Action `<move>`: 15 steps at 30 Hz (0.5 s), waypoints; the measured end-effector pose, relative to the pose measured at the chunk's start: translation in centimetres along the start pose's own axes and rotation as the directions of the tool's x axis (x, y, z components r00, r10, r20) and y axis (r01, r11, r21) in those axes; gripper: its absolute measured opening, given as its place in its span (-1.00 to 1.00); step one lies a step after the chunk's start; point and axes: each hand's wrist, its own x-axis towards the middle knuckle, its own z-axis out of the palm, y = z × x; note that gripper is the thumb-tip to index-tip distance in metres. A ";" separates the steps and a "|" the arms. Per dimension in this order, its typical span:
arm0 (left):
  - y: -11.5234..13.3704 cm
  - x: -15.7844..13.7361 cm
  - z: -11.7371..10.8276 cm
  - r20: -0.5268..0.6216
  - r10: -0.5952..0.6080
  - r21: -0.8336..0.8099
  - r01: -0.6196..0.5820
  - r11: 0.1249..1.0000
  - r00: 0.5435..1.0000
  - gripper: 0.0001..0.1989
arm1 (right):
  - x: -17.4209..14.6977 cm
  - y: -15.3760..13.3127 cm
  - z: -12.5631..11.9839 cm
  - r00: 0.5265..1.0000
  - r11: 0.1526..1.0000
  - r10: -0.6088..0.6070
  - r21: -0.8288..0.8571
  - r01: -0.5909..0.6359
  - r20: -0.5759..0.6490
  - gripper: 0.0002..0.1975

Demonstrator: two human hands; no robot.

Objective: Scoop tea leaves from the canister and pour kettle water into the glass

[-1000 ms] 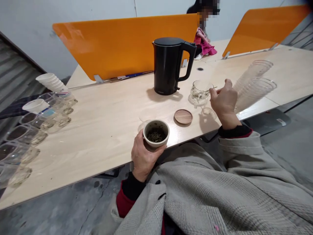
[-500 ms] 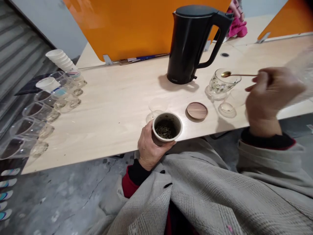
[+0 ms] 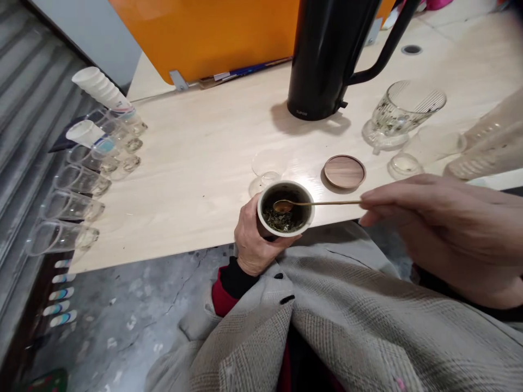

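Note:
My left hand [image 3: 254, 239] is wrapped round a pale tea canister [image 3: 310, 213], tilted toward me at the table's front edge. Dark loose tea leaves [image 3: 281, 220] lie inside it. Between the fingers of my right hand [image 3: 445, 234] is the thin handle of a gold spoon [image 3: 327, 203]; its bowl is inside the canister's mouth, over the leaves. A round wooden lid [image 3: 344, 172] rests on the table just beyond the canister. Farther right stands a ribbed glass cup [image 3: 408, 111] with some leaves in it.
A black electric kettle [image 3: 327, 65] stands at the back before an orange divider [image 3: 212, 38]. Clear plastic cups [image 3: 61, 237] and stacked paper cups [image 3: 100, 87] line the left end. Transparent cups [image 3: 490, 136] lie at the right. One clear cup [image 3: 267, 169] sits behind the canister.
My right hand has moved left and toward me, bringing the spoon from over the glass cup into the canister. My left hand still holds the canister. The view has shifted downward.

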 end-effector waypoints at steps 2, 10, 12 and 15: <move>-0.1 -0.1 0.0 -0.023 0.048 -0.001 -0.048 0.999 0.999 0.02 | 0.5 -0.4 1.1 0.981 0.981 -0.192 -0.020 0.192 -0.001 -0.87; -0.5 -0.5 0.0 -0.036 0.090 -0.005 -0.090 0.996 0.995 0.08 | 0.8 -1.0 1.9 0.965 0.969 -0.245 -0.016 0.247 0.090 -0.70; -0.6 -0.6 0.0 -0.039 0.099 -0.007 -0.100 0.995 0.994 0.09 | 0.7 -1.0 2.1 0.967 0.971 -0.237 -0.009 0.239 0.097 -0.70; -0.7 -0.8 0.1 -0.049 0.102 0.000 -0.102 0.995 0.994 0.12 | 0.7 -0.9 2.3 0.965 0.970 -0.242 -0.003 0.244 0.101 -0.74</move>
